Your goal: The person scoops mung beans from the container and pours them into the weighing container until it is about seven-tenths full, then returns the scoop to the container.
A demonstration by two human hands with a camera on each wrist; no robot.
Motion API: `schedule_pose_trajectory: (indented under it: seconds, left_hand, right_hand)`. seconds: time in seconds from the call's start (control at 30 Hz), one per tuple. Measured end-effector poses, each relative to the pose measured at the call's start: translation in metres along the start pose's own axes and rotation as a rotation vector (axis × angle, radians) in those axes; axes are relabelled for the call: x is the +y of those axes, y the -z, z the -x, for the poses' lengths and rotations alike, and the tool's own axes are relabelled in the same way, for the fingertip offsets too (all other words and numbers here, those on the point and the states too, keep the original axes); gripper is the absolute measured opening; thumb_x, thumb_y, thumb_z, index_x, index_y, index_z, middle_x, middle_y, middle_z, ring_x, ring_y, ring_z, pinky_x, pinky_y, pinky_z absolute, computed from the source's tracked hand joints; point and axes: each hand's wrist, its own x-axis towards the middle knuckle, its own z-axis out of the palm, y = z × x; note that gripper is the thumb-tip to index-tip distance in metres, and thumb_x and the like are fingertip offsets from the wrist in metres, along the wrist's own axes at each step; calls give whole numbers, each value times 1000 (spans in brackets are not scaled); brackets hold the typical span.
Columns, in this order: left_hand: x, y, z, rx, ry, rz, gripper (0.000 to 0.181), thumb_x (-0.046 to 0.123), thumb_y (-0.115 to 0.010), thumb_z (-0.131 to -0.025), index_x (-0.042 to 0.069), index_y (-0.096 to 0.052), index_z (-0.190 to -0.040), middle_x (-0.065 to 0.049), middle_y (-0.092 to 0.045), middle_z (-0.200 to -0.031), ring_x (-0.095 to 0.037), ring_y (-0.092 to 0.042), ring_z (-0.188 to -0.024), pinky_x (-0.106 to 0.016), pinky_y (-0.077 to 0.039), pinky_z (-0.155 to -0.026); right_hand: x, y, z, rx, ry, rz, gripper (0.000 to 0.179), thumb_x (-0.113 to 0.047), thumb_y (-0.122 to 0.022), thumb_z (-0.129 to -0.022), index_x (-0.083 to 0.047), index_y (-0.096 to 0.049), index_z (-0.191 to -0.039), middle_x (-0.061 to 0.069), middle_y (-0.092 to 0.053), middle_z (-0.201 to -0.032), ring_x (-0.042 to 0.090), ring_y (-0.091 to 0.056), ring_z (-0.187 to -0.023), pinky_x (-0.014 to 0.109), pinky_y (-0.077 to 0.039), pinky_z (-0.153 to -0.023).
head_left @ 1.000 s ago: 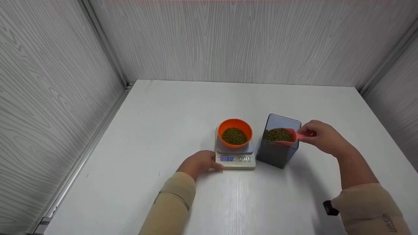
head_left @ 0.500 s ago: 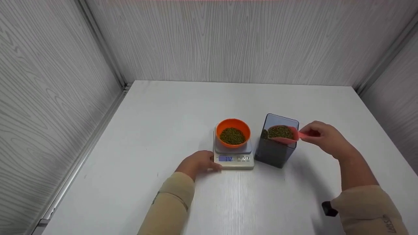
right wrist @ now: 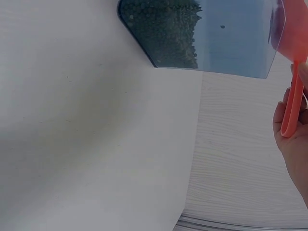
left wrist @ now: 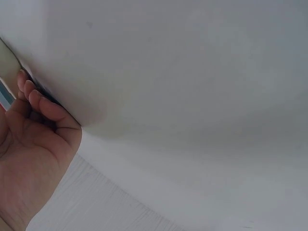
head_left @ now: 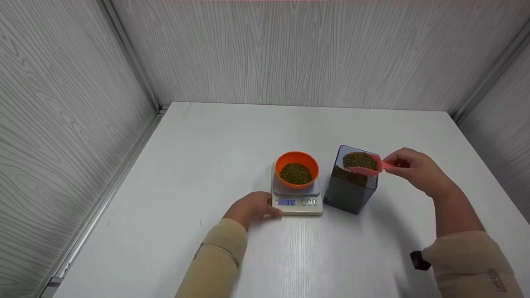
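Note:
My right hand [head_left: 418, 169] pinches the handle of a red scoop [head_left: 367, 170], heaped with small green beans, at the mouth of a clear bluish square container [head_left: 348, 198]. In the right wrist view the scoop's handle [right wrist: 292, 108] lies across the fingers, and beans show through the container's wall [right wrist: 231, 38]. My left hand [head_left: 252, 205] grips the near left corner of a white kitchen scale [head_left: 299, 210], thumb at its front edge. In the left wrist view that hand [left wrist: 38, 144] has curled fingers against the scale's side. An orange bowl [head_left: 311, 162] with green beans sits on the scale.
The white table [head_left: 198, 145] is bounded by pale wood-grain panels, with a back wall [head_left: 269, 54] and a left wall [head_left: 62, 103]. The container stands just right of the scale. A small black object [head_left: 420, 260] sits at the right sleeve.
The right hand has raised the loaded scoop out of the container's beans, up to about rim height. The left hand, the scale and the bowl have stayed in place.

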Motion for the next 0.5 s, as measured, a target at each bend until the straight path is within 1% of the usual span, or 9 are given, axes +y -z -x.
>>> schedule_pose_trajectory:
  seconds: [0.13, 0.23, 0.37, 0.5]
  left_hand:
    - [-1, 0, 0, 6, -1, -15, 54, 46, -72, -73, 14, -59, -115, -2, -58, -117, -23, -50, -111, -44, -33, -99]
    - [-1, 0, 0, 10, 5, -30, 54, 46, -72, -73, 13, -59, -115, -2, -58, -118, -24, -49, -112, -44, -33, -99]
    - [0, 0, 1, 13, 9, -45, 54, 46, -72, -73, 13, -59, -114, -2, -58, -117, -24, -50, -112, -43, -34, -99]
    - [1, 1, 1, 9, -14, -40, 50, 46, -72, -72, 14, -61, -109, -1, -59, -111, -22, -51, -106, -42, -35, -97]
  right_hand:
    - [-15, -4, -8, 19, -3, -6, 23, -24, -60, -89, -9, -61, -105, 5, -53, -101, 21, -48, -88, 22, -46, -70]
    - [-28, -11, -15, 19, 2, -12, 22, -23, -60, -89, -8, -61, -105, 6, -53, -101, 21, -47, -89, 22, -45, -70]
    - [-44, -23, -23, -1, 48, 16, 22, -22, -60, -89, -7, -61, -104, 8, -52, -101, 23, -47, -88, 22, -45, -70]
    - [-58, -35, -30, -5, 81, 65, 17, -18, -62, -88, -7, -62, -101, 8, -53, -99, 21, -48, -87, 27, -45, -72]
